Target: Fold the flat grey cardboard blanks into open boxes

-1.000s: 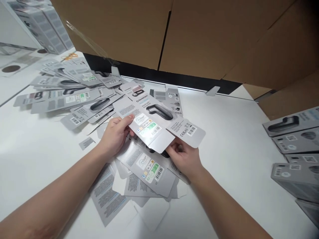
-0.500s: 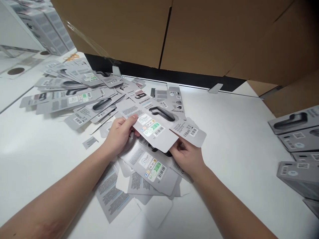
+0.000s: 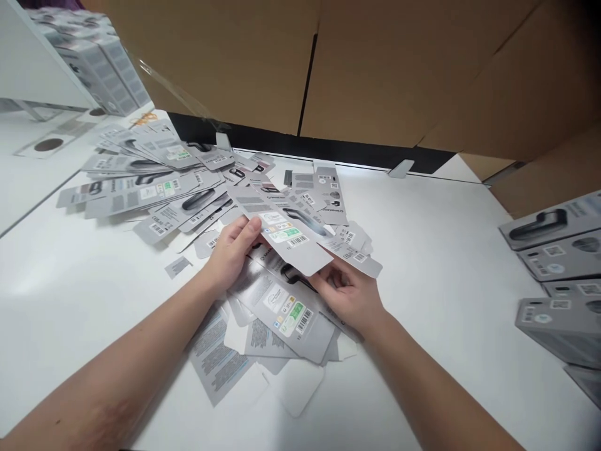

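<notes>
A flat grey printed carton (image 3: 300,241), with barcodes and a picture of a black handheld device, is raised and tilted over a loose pile. My left hand (image 3: 235,254) grips its left edge, thumb on top and the other fingers underneath. At its lower right edge, my right hand (image 3: 347,291) has curled fingers on the carton, partly hidden beneath it. Below lies another flat carton (image 3: 286,307) with a green label, on top of several overlapping cartons and white flaps (image 3: 300,385).
A fanned heap of flat cartons (image 3: 141,188) covers the table's left back. Made-up boxes stand at right (image 3: 558,319) and far left (image 3: 101,72). Large brown cardboard boxes (image 3: 235,62) wall off the back. A small grey scrap (image 3: 178,267) lies left of my hand.
The held carton has tilted, its far side now catching glare. Both hands keep their hold in nearly the same place. The whole view has shifted slightly.
</notes>
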{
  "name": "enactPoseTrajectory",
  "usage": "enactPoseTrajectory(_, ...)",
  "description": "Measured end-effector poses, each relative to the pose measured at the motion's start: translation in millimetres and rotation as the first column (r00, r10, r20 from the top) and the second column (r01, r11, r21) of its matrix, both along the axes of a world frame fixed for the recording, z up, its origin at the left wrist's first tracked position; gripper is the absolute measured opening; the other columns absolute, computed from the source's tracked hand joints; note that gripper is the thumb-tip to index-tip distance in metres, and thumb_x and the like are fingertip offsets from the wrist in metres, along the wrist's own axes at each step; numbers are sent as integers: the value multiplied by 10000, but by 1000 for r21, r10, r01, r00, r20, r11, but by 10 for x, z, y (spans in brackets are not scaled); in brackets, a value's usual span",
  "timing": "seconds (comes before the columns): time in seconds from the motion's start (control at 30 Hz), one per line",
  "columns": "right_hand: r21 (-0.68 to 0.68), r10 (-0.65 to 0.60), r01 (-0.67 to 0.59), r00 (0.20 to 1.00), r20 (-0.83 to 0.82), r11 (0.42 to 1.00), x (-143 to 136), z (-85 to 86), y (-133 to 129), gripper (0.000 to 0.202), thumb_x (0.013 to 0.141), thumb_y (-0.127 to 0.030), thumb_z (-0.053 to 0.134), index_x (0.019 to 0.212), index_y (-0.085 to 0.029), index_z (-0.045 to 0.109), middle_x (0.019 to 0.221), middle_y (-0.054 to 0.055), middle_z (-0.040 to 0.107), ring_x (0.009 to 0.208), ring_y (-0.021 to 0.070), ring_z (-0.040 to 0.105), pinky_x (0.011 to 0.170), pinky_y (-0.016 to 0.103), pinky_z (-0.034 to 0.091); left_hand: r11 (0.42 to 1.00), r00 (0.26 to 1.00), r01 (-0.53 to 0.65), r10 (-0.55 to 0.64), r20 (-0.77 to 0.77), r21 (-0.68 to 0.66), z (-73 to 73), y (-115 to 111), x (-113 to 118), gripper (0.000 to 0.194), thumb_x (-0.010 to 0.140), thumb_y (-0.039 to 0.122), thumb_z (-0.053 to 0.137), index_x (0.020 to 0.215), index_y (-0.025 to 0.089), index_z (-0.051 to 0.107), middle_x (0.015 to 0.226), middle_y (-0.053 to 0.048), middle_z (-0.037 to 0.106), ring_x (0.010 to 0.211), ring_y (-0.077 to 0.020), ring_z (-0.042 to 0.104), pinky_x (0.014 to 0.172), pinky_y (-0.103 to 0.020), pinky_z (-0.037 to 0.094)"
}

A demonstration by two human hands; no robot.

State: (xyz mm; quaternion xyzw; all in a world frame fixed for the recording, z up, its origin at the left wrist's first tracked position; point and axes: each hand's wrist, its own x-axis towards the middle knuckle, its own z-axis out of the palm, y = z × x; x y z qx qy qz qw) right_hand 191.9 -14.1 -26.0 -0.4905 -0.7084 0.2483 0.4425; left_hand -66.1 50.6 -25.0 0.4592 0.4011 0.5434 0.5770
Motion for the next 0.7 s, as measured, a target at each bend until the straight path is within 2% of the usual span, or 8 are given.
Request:
enactPoseTrajectory(0.13,77,19,-14,998,-66,997,-64,40,-77,217,1051,-319,853,1259,-321,914,698,-44,713,588,177,655,561,329,624,999,996,-25,27,86,-29,78,-58,55,762,779,914,976,1062,228,805,1050,-112,905,1166,-394,883,1036,-509,708)
enactPoseTrajectory(0.27,173,71,-42,983,-168,984,-86,-20,-80,413,1023,-248,870,1411,-388,892,846,-34,824,597,168,691,519,313,618,999,986,22,-14,167,-49,159,-143,131,784,801,913,967,1173,240,811,1221,-148,907,1374,-445,824,1141,-558,686)
enactPoseTrajectory(0.37,168,92,-61,979,-183,984,-68,-81,-81,455,1017,-290,908,1456,-406,886,874,-19,846,646,195,746,501,315,630,993,972,90,-71,223,-79,211,-199,173,842,808,936,946,1289,257,816,1317,-163,889,1476,-487,767,1171,-587,676)
enactPoseTrajectory(0.47,130,71,-49,983,-168,990,-55,-115,-109,447,997,-361,944,1441,-398,902,945,8,878,658,207,761,444,304,598,976,954,188,-154,259,-112,248,-243,184,954,757,1032,894,1334,276,821,1327,-160,886,1491,-523,752,1162,-610,683)
enactPoseTrajectory(0.53,88,72,-57,982,-176,994,-64,-125,-136,469,986,-379,967,1450,-395,903,1037,27,902,708,223,795,484,324,647,961,936,246,-202,288,-126,256,-264,174,1014,714,1082,867,1336,283,829,1325,-159,884,1499,-538,743,1166,-620,682)
enactPoseTrajectory(0.6,56,110,-101,973,-201,993,-81,-130,-157,516,986,-392,984,1492,-398,885,1081,34,909,796,252,839,598,368,730,947,917,293,-239,320,-132,250,-275,156,1082,667,1111,860,1352,275,832,1357,-173,874,1532,-554,716,1198,-639,665)
enactPoseTrajectory(0.7,9,170,-172,964,-204,985,-99,-135,-166,561,990,-437,996,1534,-400,864,1067,28,907,846,266,862,701,398,780,936,895,326,-261,361,-132,225,-275,130,1190,603,1116,888,1418,253,810,1516,-207,821,1625,-566,634,1282,-680,601)
